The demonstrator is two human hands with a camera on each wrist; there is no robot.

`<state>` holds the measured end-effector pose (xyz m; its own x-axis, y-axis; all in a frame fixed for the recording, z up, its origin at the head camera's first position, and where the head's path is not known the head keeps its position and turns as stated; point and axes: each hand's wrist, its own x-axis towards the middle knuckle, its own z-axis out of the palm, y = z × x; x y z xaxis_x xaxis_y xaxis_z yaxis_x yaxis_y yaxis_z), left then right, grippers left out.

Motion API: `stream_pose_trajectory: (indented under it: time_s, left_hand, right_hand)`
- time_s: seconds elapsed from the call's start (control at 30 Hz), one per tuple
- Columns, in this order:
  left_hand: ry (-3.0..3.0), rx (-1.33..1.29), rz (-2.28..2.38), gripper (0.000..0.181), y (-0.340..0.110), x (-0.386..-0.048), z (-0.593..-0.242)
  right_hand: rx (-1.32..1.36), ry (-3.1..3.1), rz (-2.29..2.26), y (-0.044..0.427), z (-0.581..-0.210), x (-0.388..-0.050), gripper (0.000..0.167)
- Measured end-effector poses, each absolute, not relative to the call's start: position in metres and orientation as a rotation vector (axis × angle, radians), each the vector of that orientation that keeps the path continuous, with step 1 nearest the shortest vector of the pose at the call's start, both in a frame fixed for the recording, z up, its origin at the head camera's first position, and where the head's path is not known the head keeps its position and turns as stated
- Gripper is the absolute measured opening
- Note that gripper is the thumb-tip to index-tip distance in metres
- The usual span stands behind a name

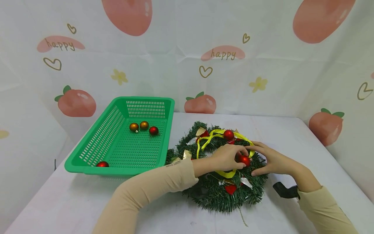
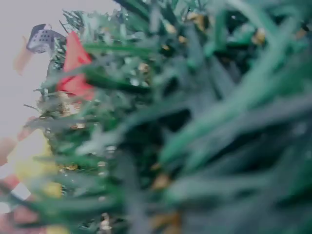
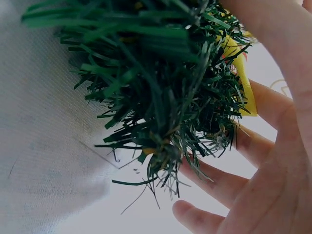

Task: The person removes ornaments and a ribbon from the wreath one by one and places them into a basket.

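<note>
A green tinsel wreath [image 1: 216, 198] lies on the table, with a yellow ribbon [image 1: 226, 174], red and gold bows and red balls. My left hand [image 1: 228, 157] reaches over it in the head view, fingers curled round a red ball [image 1: 244, 161] on its right side. Around the wreath's right edge my right hand [image 1: 271, 161] has its fingers spread, the fingertips near that ball and the ribbon. The right wrist view shows the right hand [image 3: 273, 180] behind the tinsel [image 3: 146, 87], fingers apart. Blurred tinsel [image 2: 195, 122] fills most of the left wrist view.
Left of the wreath stands a green basket [image 1: 117, 170] holding two gold balls [image 1: 134, 127] and two red balls [image 1: 153, 130]. Another red ball [image 1: 228, 134] sits at the wreath's top. A patterned cloth [image 1: 175, 74] hangs behind the white table [image 1: 277, 130].
</note>
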<state>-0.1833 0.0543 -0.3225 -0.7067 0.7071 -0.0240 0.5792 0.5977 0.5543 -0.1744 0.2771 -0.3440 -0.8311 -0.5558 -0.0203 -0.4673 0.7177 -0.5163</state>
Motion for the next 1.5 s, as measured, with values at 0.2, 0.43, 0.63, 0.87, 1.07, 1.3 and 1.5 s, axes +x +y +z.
stream_pose_trajectory:
  time_s: [0.2, 0.43, 0.63, 0.87, 1.07, 1.3, 1.5]
  left_hand:
    - [2.57, 1.093, 0.796, 0.032, 0.046, -0.18, -0.312]
    - [2.494, 1.102, 0.909, 0.033, 0.033, -0.178, -0.307]
    - [2.459, 1.075, 0.988, 0.033, 0.022, -0.176, -0.303]
    - [2.435, 1.055, 1.037, 0.039, 0.009, -0.175, -0.299]
    - [2.378, 1.039, 1.105, 0.04, -0.001, -0.174, -0.295]
    - [2.361, 1.043, 1.125, 0.038, -0.01, -0.172, -0.294]
    - [2.344, 1.05, 1.157, 0.037, -0.018, -0.171, -0.295]
  right_hand:
    - [-0.834, 2.747, -0.762, 0.277, -0.344, -0.174, 0.08]
    - [-0.831, 2.739, -0.777, 0.277, -0.343, -0.173, 0.078]
    - [-0.821, 2.74, -0.765, 0.277, -0.343, -0.174, 0.078]
    - [-0.829, 2.736, -0.755, 0.276, -0.342, -0.174, 0.08]
    - [-0.824, 2.745, -0.744, 0.276, -0.343, -0.175, 0.081]
    - [-0.824, 2.752, -0.738, 0.276, -0.343, -0.175, 0.081]
    - [-0.821, 2.744, -0.734, 0.276, -0.342, -0.175, 0.081]
